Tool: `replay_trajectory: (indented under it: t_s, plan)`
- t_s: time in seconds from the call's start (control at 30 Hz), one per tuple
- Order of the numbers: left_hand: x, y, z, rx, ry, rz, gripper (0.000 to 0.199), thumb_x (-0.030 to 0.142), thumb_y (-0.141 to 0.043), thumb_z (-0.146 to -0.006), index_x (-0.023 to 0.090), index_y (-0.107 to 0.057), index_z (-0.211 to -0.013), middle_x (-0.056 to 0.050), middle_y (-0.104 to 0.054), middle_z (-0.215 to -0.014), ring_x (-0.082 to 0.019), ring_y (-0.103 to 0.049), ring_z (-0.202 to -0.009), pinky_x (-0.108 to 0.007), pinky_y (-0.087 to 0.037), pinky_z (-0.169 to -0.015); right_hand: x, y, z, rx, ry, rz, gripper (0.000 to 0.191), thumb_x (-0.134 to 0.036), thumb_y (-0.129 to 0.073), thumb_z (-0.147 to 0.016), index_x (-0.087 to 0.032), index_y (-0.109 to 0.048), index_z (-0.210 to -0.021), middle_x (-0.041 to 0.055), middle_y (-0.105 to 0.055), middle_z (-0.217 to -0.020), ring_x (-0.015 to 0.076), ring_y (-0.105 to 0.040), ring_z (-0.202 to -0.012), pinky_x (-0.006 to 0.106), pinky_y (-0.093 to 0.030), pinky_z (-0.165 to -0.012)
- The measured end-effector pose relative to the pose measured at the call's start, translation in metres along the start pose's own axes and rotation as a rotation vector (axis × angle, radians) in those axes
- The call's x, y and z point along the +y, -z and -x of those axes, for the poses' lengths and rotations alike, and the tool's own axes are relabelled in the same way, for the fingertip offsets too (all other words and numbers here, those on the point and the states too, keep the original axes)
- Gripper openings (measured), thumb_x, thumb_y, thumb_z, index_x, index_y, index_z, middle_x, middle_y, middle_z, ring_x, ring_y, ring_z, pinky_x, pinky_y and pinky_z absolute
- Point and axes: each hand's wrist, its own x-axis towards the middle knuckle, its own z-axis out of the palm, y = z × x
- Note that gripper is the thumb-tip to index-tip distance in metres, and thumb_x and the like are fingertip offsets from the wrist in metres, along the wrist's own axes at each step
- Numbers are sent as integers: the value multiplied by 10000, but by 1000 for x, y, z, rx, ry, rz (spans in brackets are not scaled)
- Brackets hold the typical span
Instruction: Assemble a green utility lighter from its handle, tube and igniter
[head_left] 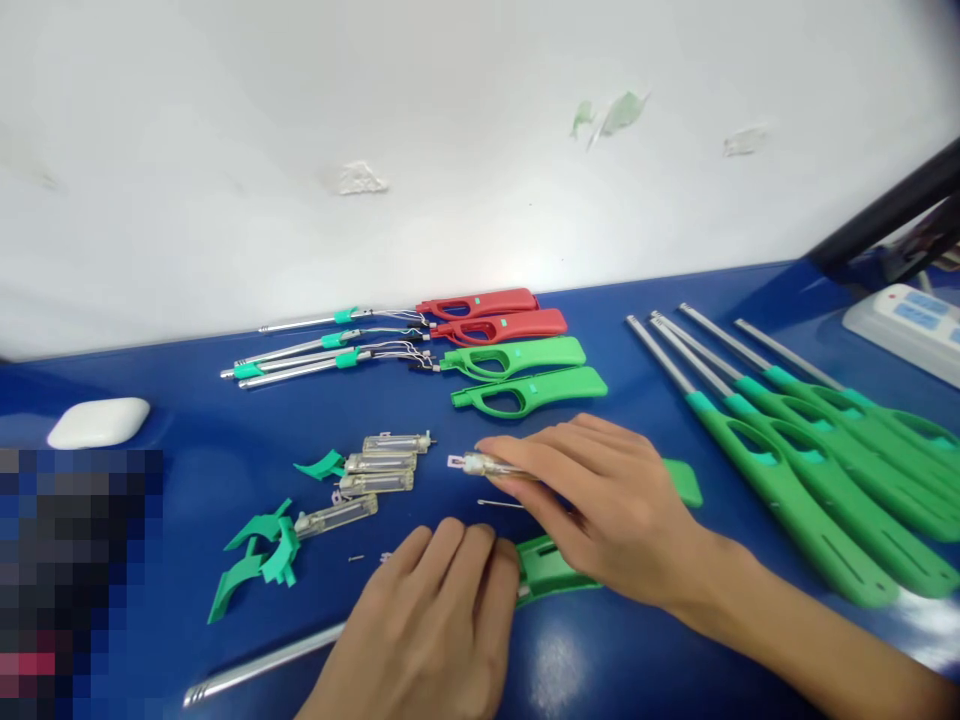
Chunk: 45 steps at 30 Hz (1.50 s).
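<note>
My right hand (611, 505) is closed, pinching a transparent lighter fuel tank (487, 465) with a pale valve end pointing left. My left hand (442, 620) is curled over the front end of an opened green lighter housing half (551, 568), holding it on the table. A silver lighter tube (262, 662) extends left from beneath that hand. Behind my right hand, the end of another green piece (684, 483) shows. Several transparent fuel tanks (381, 463) and green trigger pieces (262, 550) lie left of my hands. A thin metal rod (499, 503) rests below the held tank.
Red lighter handles (499, 327) and green ones (529, 390) lie at the back, near wired silver tubes (300, 350). Several long green lighters (795, 490) are fanned out at right. A white case (99, 423) sits left, a power strip (907, 325) far right, on the blue table (637, 660).
</note>
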Motion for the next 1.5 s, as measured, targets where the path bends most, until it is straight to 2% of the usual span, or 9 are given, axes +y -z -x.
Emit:
replay_trajectory:
  t_s: [0.2,0.37,0.57,0.73,0.9,1.03,1.17,1.27,1.5]
  plan:
    - [-10,-4,0,44,226,308,162,135,-453,-1115,211,-579,-1048,1,-721,-855,-196,-656,-693,-340,-510,-633,-6,0,2,45,-52,-63,170,-158,-615,-1086,-154,-697,-1235,30,-814,-1017,158,-721,-791,320,-486,-754]
    - [-8,-5,-2,108,320,359,161,143,-430,-1129,242,-556,-1117,7,-762,-928,-169,-710,-762,-289,-533,-694,-14,-5,7,1,-86,-138,195,-187,-535,-1128,-169,-665,-1271,11,-796,-998,132,-751,-800,263,-524,-716]
    - [-6,-3,-2,113,475,593,191,128,-467,-1087,291,-556,-1129,56,-748,-1006,-92,-732,-851,-180,-538,-767,-19,-7,12,-54,-113,-146,205,-232,-459,-1159,-201,-611,-1293,-19,-765,-946,123,-732,-716,266,-504,-583]
    - [-7,2,-4,149,606,673,189,143,-498,-1078,319,-562,-1058,114,-657,-789,-66,-638,-649,-150,-495,-647,-20,-9,16,-97,-181,-236,184,-242,-487,-1151,-224,-590,-1302,-30,-757,-974,124,-731,-745,262,-524,-610]
    - [-8,5,-5,176,647,679,220,161,-541,-1076,357,-620,-1133,101,-719,-924,-75,-692,-773,-168,-528,-728,-18,-11,17,-43,-181,-246,192,-216,-530,-1129,-231,-597,-1309,-18,-750,-968,135,-717,-746,270,-507,-598]
    - [-10,5,-3,172,625,669,318,125,-517,-1074,366,-643,-1239,78,-732,-1022,-70,-714,-904,-164,-547,-831,-13,2,14,2,-158,-198,265,-148,-545,-1095,-198,-613,-1346,18,-760,-998,133,-702,-752,259,-518,-634]
    - [-13,-1,-1,186,569,618,405,90,-561,-1041,341,-642,-1349,56,-774,-1095,-82,-742,-987,-163,-568,-901,-9,13,14,-19,-158,-236,203,-91,-491,-1044,-226,-634,-1090,-23,-707,-838,121,-646,-677,267,-480,-627]
    - [-14,-5,1,213,502,595,393,95,-622,-1027,276,-660,-1374,45,-794,-1042,-85,-755,-926,-161,-582,-875,-10,9,18,-87,-223,-276,199,-120,-482,-1028,-230,-600,-912,-42,-606,-727,121,-582,-625,294,-397,-593]
    - [-12,-5,3,207,418,528,273,89,-642,-1024,211,-697,-1262,27,-796,-1000,-138,-696,-864,-309,-569,-797,-11,1,22,-128,-300,-277,212,-158,-503,-1047,-226,-566,-856,-54,-532,-712,111,-533,-609,299,-325,-589]
